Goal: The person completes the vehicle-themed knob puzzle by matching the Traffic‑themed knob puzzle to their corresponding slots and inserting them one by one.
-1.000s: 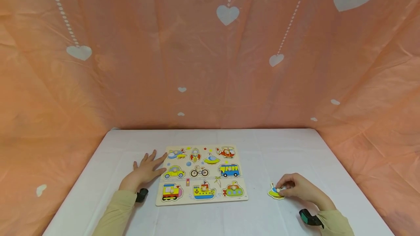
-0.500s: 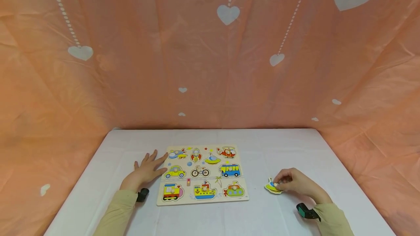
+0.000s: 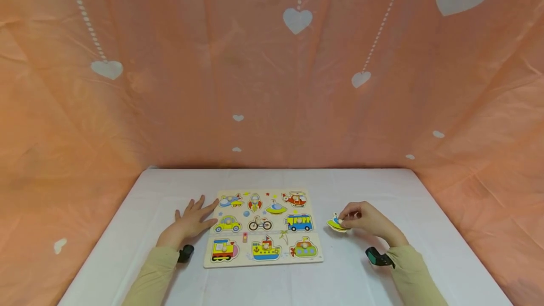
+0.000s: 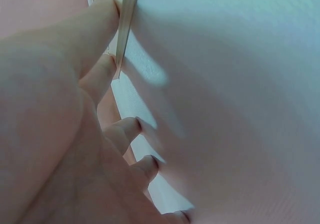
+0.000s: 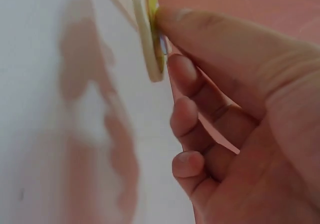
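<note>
A wooden peg puzzle board [image 3: 272, 264] with vehicle pictures lies on the white table. My left hand [image 3: 187, 223] has its fingers spread at the board's left edge; in the left wrist view the thumb and index fingertip touch that edge. My right hand [image 3: 369, 221] pinches a flying saucer puzzle piece [image 3: 335, 225], yellow and blue, by its peg between thumb and fingers. The piece is just right of the board, tilted above the table in the right wrist view. On the board, the saucer spot [image 3: 276, 208] shows a flat saucer picture without a peg.
Pegged pieces such as a helicopter [image 3: 294, 199], a bus [image 3: 299, 222] and a train [image 3: 224, 250] sit in the board. The table [image 3: 340, 282] ends at a peach curtain [image 3: 272, 84] with white hearts behind and at both sides.
My right hand has carried the saucer piece left and away from the table's front, closer to the board. The left hand stays at the board's edge.
</note>
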`<state>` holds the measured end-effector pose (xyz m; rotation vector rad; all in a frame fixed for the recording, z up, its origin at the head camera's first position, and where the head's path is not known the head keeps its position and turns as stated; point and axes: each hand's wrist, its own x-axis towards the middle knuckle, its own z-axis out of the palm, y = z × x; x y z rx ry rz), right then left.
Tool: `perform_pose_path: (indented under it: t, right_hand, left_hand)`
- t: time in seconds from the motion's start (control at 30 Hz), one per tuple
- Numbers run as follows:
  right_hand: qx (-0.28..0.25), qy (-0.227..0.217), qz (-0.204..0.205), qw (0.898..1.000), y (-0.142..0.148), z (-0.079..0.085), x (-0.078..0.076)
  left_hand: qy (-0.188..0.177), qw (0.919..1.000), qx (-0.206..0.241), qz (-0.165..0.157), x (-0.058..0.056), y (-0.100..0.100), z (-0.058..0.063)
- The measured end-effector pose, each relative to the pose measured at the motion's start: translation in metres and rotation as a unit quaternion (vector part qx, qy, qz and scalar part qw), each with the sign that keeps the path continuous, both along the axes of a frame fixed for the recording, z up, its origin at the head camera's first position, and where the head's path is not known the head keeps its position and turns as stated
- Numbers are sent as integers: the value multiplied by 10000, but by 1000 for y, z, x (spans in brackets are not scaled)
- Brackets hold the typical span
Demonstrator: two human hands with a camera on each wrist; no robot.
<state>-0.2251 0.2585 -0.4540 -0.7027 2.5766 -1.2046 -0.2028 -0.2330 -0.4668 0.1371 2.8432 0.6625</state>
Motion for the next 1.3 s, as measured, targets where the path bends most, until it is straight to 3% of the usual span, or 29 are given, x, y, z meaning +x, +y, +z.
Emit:
perform_pose_path:
  t: [0.27,0.5,0.73,1.3]
  right_hand:
    - [-90,178,72,9998,-41,22,2]
    - [-135,201,270,9993,-66,31,-14]
    - [-224,319,293,9988,-81,6,-41]
    - [-476,310,493,9972,-128,1,-59]
  left_hand:
    - [-51,10000,-20,79,5,-2,-4]
    - [36,10000,-55,60,-2,-4,-6]
    - [43,10000,-71,37,-2,-3,-5]
    - [25,9999,-123,26,-4,-1,-6]
